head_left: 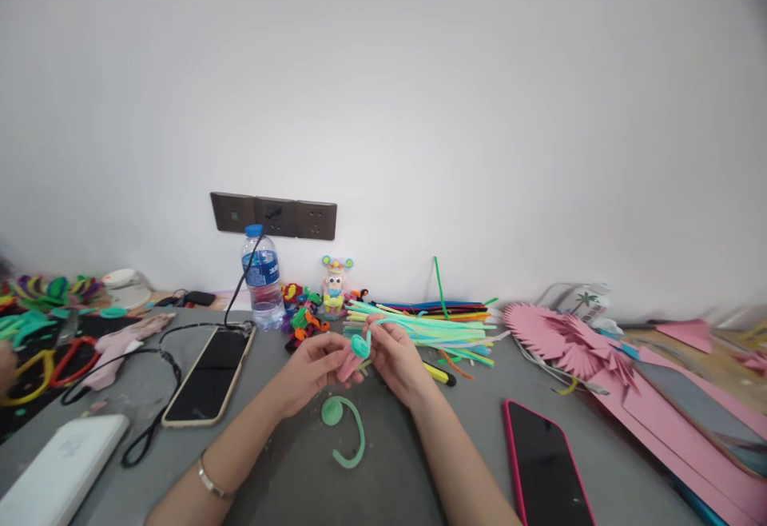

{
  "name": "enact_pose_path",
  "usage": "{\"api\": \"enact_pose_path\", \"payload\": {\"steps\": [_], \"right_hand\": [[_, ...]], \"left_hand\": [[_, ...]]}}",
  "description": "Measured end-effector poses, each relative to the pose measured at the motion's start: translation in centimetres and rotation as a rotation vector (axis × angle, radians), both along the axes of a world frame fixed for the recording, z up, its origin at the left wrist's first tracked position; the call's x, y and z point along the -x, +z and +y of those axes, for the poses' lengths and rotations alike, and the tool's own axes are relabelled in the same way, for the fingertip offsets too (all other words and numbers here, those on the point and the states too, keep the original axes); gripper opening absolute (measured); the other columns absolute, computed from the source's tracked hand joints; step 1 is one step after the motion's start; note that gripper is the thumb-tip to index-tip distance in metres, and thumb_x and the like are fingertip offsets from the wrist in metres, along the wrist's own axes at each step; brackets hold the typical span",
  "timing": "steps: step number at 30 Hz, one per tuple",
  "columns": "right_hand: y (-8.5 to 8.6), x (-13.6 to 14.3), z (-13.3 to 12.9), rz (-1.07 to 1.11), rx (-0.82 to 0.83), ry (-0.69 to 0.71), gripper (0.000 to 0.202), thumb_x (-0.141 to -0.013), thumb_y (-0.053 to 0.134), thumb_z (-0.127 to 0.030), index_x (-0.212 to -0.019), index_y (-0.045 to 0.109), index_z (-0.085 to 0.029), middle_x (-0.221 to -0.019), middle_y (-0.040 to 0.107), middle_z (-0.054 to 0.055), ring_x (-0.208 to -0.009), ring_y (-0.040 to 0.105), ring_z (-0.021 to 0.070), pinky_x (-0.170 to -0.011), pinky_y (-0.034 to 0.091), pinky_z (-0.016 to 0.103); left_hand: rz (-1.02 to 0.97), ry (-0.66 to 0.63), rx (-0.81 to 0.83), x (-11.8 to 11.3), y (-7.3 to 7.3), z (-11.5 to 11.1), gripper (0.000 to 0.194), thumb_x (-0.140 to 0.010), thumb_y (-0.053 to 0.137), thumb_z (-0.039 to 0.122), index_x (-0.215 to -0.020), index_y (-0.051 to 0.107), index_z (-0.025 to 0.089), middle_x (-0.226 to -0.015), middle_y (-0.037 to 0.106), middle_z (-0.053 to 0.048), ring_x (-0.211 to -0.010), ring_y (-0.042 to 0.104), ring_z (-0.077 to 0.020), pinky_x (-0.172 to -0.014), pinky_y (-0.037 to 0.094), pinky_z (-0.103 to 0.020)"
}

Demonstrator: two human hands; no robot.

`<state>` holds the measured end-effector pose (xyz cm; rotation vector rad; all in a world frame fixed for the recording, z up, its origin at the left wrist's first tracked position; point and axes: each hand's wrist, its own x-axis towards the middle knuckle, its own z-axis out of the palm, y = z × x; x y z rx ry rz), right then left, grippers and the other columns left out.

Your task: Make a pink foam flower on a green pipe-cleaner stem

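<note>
Over the middle of the table, my left hand (315, 370) is closed on a small pink piece (348, 364); its exact kind is hard to make out. At that piece sits a coiled mint-green pipe cleaner (360, 345), its free end running to my right hand (396, 356), whose fingers pinch it. Fingers partly hide where the pink and green parts meet. Below my hands, a second green pipe cleaner (362, 434) lies on the grey tabletop (395, 482), wound into a flat spiral with a curved tail. Behind them rests a bundle of loose pipe cleaners (425, 324) in several colours.
Left stand a water bottle (262, 282), a cabled phone (208, 374), a white power bank (63, 470), a pink glue gun (120, 348) and scissors (75, 360). A small figurine (335, 286) is by the wall. Right lie a pink-cased phone (548, 462) and folded pink paper (575, 342).
</note>
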<state>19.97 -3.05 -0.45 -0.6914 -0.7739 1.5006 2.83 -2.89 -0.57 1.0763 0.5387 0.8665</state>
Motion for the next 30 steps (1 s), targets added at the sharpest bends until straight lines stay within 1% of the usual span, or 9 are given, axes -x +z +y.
{"api": "enact_pose_path", "payload": {"steps": [3, 6, 9, 12, 18, 22, 26, 30], "right_hand": [[-0.1, -0.1, 0.0, -0.046, -0.008, 0.021, 0.035, -0.062, 0.083, -0.033, -0.089, 0.065, -0.021, -0.07, 0.065, -0.003, -0.056, 0.054, 0.0106, -0.056, 0.041, 0.022], [-0.3, 0.0, 0.2, -0.124, -0.055, -0.039, 0.029, -0.063, 0.082, -0.032, -0.085, 0.066, -0.021, -0.069, 0.065, -0.002, -0.059, 0.055, 0.0124, -0.054, 0.038, 0.022], [-0.5, 0.1, 0.3, -0.255, -0.13, -0.094, 0.024, -0.066, 0.079, -0.033, -0.082, 0.068, -0.021, -0.07, 0.064, -0.002, -0.065, 0.057, 0.014, -0.059, 0.041, 0.024], [-0.7, 0.1, 0.4, -0.375, -0.211, -0.134, 0.022, -0.069, 0.077, -0.034, -0.086, 0.069, -0.022, -0.072, 0.065, -0.001, -0.069, 0.058, 0.0162, -0.068, 0.045, 0.029], [-1.1, 0.1, 0.5, -0.626, -0.352, -0.308, 0.01, -0.075, 0.068, -0.031, -0.075, 0.065, -0.021, -0.073, 0.063, 0.002, -0.07, 0.055, 0.018, -0.066, 0.042, 0.03], [-1.0, 0.2, 0.5, -0.661, -0.434, -0.326, 0.008, -0.079, 0.061, -0.028, -0.077, 0.06, -0.02, -0.077, 0.063, 0.002, -0.074, 0.055, 0.0183, -0.066, 0.04, 0.029], [-0.5, 0.4, 0.2, -0.727, -0.559, -0.374, 0.007, -0.08, 0.058, -0.026, -0.075, 0.057, -0.021, -0.081, 0.057, 0.003, -0.08, 0.053, 0.0188, -0.067, 0.038, 0.028], [-0.2, 0.5, -0.1, -0.749, -0.608, -0.359, 0.01, -0.084, 0.055, -0.026, -0.075, 0.056, -0.021, -0.075, 0.053, 0.001, -0.073, 0.049, 0.0173, -0.065, 0.036, 0.028]], "left_hand": [[0.126, 0.003, -0.105, 0.0, -0.3, 0.2, 0.025, -0.076, 0.073, 0.038, -0.087, 0.073, 0.015, -0.063, 0.062, -0.002, -0.056, 0.056, -0.0111, -0.05, 0.04, -0.021], [0.255, 0.021, -0.233, 0.1, -0.4, 0.5, 0.028, -0.074, 0.073, 0.04, -0.087, 0.074, 0.014, -0.06, 0.061, -0.001, -0.051, 0.051, -0.0096, -0.047, 0.037, -0.02], [0.379, 0.054, -0.27, 0.0, -0.3, 0.6, 0.029, -0.074, 0.072, 0.042, -0.082, 0.072, 0.014, -0.057, 0.059, 0.0, -0.05, 0.05, -0.01, -0.045, 0.035, -0.019], [0.434, 0.094, -0.272, -0.1, -0.2, 0.7, 0.031, -0.072, 0.072, 0.044, -0.077, 0.069, 0.014, -0.055, 0.058, 0.0, -0.05, 0.051, -0.0109, -0.044, 0.036, -0.019], [0.477, 0.234, -0.296, -0.3, -0.4, 0.8, 0.034, -0.07, 0.071, 0.048, -0.071, 0.065, 0.014, -0.052, 0.057, 0.001, -0.047, 0.05, -0.0113, -0.042, 0.036, -0.02], [0.478, 0.328, -0.296, -0.3, -0.5, 1.1, 0.035, -0.07, 0.071, 0.048, -0.07, 0.064, 0.014, -0.052, 0.056, 0.002, -0.047, 0.049, -0.0109, -0.042, 0.038, -0.019], [0.433, 0.421, -0.283, -0.3, -0.6, 1.3, 0.036, -0.068, 0.072, 0.049, -0.067, 0.06, 0.015, -0.052, 0.056, 0.002, -0.047, 0.048, -0.0105, -0.042, 0.04, -0.02], [0.353, 0.494, -0.284, -0.3, -0.5, 1.5, 0.036, -0.068, 0.073, 0.049, -0.068, 0.06, 0.015, -0.051, 0.055, 0.003, -0.045, 0.046, -0.0092, -0.043, 0.041, -0.02]]}}
